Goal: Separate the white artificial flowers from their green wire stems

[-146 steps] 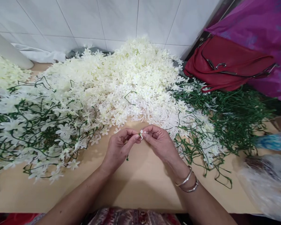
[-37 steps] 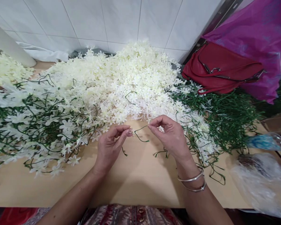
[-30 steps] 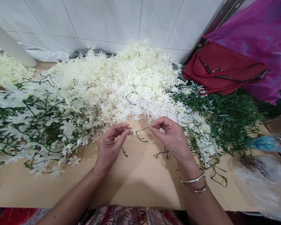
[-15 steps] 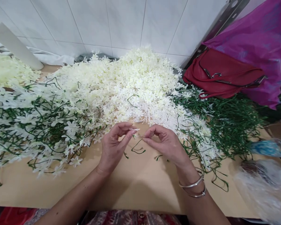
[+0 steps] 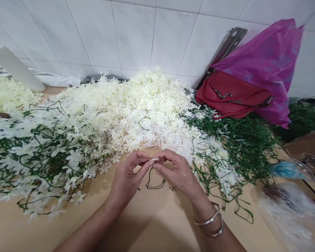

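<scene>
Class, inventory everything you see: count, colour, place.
Small piece: one, white, picture centre
Bent stem: one, green, table centre
Loose flowers: many, cream-white, middle
Stemmed flowers: many, white and green, left
Other flowers: many, pale yellow, far left
Green stems: many, green, right
Handbag: one, red, back right
Plastic bag: one, purple, behind handbag
Metal bar: one, grey, behind handbag
Cylinder: one, white, back left
Cloth: count unclear, white, back left
Clear plastic: count unclear, transparent, front right
Patterned item: one, blue-white, right
Cardboard: count unclear, brown, far right
Table: one, tan, underneath
Tiles: many, white, back wall
Bangles: two, silver, right wrist
Left hand: one, bare, pinching small piece
Right hand: one, bare, beside it, grip unclear
Forearms: two, bare, front
</scene>
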Action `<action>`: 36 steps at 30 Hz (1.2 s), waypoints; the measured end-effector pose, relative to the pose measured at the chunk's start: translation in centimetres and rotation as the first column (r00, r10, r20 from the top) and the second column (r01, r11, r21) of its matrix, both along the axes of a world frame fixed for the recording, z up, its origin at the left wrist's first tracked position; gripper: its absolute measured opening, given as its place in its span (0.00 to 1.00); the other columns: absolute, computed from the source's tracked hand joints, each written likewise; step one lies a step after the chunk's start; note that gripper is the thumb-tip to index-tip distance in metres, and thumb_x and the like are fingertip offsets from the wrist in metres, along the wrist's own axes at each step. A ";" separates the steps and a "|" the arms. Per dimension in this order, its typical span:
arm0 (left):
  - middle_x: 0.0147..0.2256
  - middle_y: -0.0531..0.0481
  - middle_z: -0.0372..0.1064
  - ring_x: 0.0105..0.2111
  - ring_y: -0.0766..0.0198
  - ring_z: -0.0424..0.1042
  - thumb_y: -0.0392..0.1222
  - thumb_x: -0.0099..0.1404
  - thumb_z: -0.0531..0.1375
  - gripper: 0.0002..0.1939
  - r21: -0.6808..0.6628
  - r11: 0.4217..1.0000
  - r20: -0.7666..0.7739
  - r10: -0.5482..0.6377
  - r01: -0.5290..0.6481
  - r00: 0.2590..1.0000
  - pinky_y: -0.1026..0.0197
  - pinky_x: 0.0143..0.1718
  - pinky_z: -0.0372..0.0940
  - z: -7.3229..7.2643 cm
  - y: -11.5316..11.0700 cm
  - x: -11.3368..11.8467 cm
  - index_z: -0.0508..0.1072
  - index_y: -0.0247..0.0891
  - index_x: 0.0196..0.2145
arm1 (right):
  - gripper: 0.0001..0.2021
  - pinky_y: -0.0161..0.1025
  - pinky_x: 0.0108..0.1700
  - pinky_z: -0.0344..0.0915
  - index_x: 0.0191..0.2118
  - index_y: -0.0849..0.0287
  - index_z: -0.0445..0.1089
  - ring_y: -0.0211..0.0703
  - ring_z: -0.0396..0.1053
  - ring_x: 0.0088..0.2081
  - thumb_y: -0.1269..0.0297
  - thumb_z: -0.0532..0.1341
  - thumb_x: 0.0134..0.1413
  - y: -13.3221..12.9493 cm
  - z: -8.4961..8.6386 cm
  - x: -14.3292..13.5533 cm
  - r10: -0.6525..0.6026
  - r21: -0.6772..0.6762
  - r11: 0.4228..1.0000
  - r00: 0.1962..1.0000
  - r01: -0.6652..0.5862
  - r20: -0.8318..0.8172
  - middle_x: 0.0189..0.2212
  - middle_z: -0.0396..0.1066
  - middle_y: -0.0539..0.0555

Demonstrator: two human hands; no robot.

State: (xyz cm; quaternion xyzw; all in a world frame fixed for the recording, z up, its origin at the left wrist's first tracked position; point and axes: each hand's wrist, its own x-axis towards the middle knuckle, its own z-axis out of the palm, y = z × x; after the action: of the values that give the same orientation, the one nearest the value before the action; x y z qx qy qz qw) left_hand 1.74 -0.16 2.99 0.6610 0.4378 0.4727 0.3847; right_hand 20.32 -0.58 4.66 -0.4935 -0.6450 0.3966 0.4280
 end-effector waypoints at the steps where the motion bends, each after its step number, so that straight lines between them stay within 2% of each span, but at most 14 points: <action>1: 0.35 0.51 0.82 0.36 0.62 0.83 0.40 0.70 0.64 0.05 -0.021 1.000 -0.003 -0.012 0.012 1.000 0.63 0.40 0.73 0.1 0.1 0.0 0.71 0.42 0.42 | 0.02 0.41 0.43 0.68 0.38 0.53 0.80 0.42 0.72 0.37 0.66 0.70 0.59 0.1 0.0 0.0 -0.005 0.023 1.000 1.000 0.006 -0.007 0.33 0.76 0.50; 6: 0.33 0.52 0.83 0.34 0.62 0.82 0.41 0.71 0.63 0.05 -0.018 0.995 -0.057 -0.096 0.095 0.994 0.64 0.37 0.71 1.0 1.2 0.0 0.69 0.43 0.41 | 0.02 0.42 0.45 0.69 0.38 0.52 0.81 0.44 0.73 0.38 0.63 0.70 0.59 0.4 -0.3 0.4 -0.020 0.059 0.998 0.994 0.027 -0.108 0.33 0.76 0.51; 14: 0.39 0.50 0.84 0.39 0.59 0.83 0.46 0.72 0.63 0.09 -0.038 0.977 -0.215 -0.211 0.208 0.953 0.62 0.38 0.72 1.5 2.8 0.3 0.71 0.45 0.47 | 0.02 0.44 0.50 0.69 0.35 0.53 0.77 0.45 0.73 0.44 0.66 0.68 0.61 0.5 -0.4 1.2 -0.049 0.115 0.991 0.977 0.074 -0.208 0.37 0.75 0.53; 16: 0.39 0.49 0.83 0.38 0.58 0.83 0.45 0.71 0.63 0.08 0.008 0.984 -0.243 -0.170 0.177 0.955 0.62 0.36 0.71 1.3 3.7 0.3 0.72 0.44 0.46 | 0.04 0.44 0.50 0.69 0.34 0.54 0.74 0.45 0.73 0.43 0.65 0.67 0.62 0.5 -0.4 1.3 -0.117 0.071 0.988 0.961 0.138 -0.252 0.38 0.76 0.54; 18: 0.39 0.49 0.81 0.35 0.59 0.81 0.43 0.70 0.63 0.06 0.101 0.991 -0.321 -0.053 0.090 0.946 0.62 0.34 0.70 1.0 5.1 0.2 0.74 0.43 0.45 | 0.06 0.43 0.48 0.71 0.33 0.55 0.72 0.43 0.74 0.40 0.63 0.66 0.62 0.6 -0.5 1.2 -0.202 0.002 0.977 0.929 0.213 -0.309 0.39 0.77 0.54; 20: 0.42 0.48 0.79 0.33 0.61 0.79 0.40 0.71 0.60 0.07 0.221 0.974 -0.423 0.053 0.046 0.904 0.62 0.35 0.69 0.8 6.8 0.3 0.75 0.42 0.46 | 0.08 0.42 0.44 0.72 0.34 0.55 0.71 0.41 0.73 0.35 0.61 0.68 0.59 0.7 -0.6 1.0 -0.259 -0.057 0.965 0.896 0.256 -0.360 0.37 0.77 0.53; 23: 0.47 0.44 0.74 0.38 0.60 0.76 0.34 0.72 0.56 0.13 0.341 0.926 -0.571 0.065 0.164 0.818 0.60 0.38 0.68 0.5 9.2 0.8 0.76 0.41 0.50 | 0.10 0.39 0.42 0.73 0.39 0.55 0.73 0.40 0.74 0.33 0.59 0.71 0.55 0.9 -1.0 0.9 -0.279 -0.116 0.960 0.867 0.254 -0.413 0.34 0.76 0.50; 27: 0.46 0.41 0.71 0.35 0.59 0.72 0.32 0.72 0.54 0.12 0.356 0.878 -0.725 0.043 0.321 0.687 0.59 0.35 0.65 0.1 11.1 1.3 0.78 0.37 0.42 | 0.10 0.39 0.43 0.74 0.41 0.55 0.75 0.41 0.77 0.35 0.59 0.71 0.55 1.2 -1.5 0.9 -0.257 -0.142 0.966 0.876 0.218 -0.409 0.34 0.77 0.51; 29: 0.44 0.42 0.71 0.35 0.60 0.71 0.32 0.73 0.54 0.11 0.360 0.860 -0.743 0.029 0.362 0.669 0.59 0.35 0.66 0.1 11.4 1.2 0.77 0.36 0.38 | 0.09 0.40 0.43 0.74 0.38 0.56 0.75 0.42 0.78 0.35 0.60 0.71 0.54 1.2 -1.6 1.1 -0.267 -0.150 0.963 0.880 0.225 -0.392 0.33 0.78 0.51; 30: 0.43 0.42 0.72 0.35 0.59 0.71 0.33 0.74 0.54 0.11 0.368 0.854 -0.732 0.022 0.367 0.681 0.58 0.37 0.67 0.2 11.4 1.1 0.76 0.36 0.37 | 0.09 0.41 0.43 0.74 0.37 0.56 0.75 0.43 0.79 0.35 0.60 0.71 0.54 1.2 -1.6 1.1 -0.275 -0.154 0.960 0.880 0.233 -0.386 0.33 0.78 0.51; 32: 0.42 0.43 0.74 0.40 0.57 0.73 0.36 0.74 0.55 0.10 0.378 0.862 -0.657 -0.007 0.337 0.754 0.57 0.43 0.68 0.7 11.1 0.8 0.76 0.38 0.38 | 0.08 0.41 0.43 0.75 0.37 0.56 0.75 0.43 0.79 0.35 0.60 0.71 0.54 1.1 -1.5 1.2 -0.291 -0.154 0.956 0.879 0.250 -0.379 0.32 0.78 0.51; 34: 0.41 0.45 0.76 0.42 0.57 0.74 0.39 0.74 0.59 0.07 0.350 0.907 -0.493 -0.033 0.233 0.869 0.57 0.44 0.68 1.4 10.3 0.7 0.77 0.40 0.38 | 0.08 0.42 0.45 0.75 0.36 0.56 0.76 0.44 0.78 0.36 0.60 0.72 0.54 1.1 -1.4 1.2 -0.314 -0.134 0.949 0.876 0.285 -0.366 0.33 0.79 0.51; 36: 0.40 0.47 0.77 0.42 0.58 0.75 0.43 0.71 0.63 0.06 0.222 0.970 -0.255 -0.041 0.100 0.966 0.59 0.42 0.68 1.9 9.3 0.9 0.78 0.41 0.38 | 0.08 0.42 0.46 0.74 0.36 0.55 0.76 0.44 0.77 0.37 0.61 0.73 0.53 1.1 -1.4 1.1 -0.339 -0.107 0.941 0.866 0.322 -0.368 0.33 0.79 0.52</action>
State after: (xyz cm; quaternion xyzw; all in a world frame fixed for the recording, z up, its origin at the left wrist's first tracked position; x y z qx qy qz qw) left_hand 2.59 9.15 4.85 0.7706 0.4002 0.4202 0.2635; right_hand 21.47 0.50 3.26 -0.5190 -0.4470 0.4192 0.5960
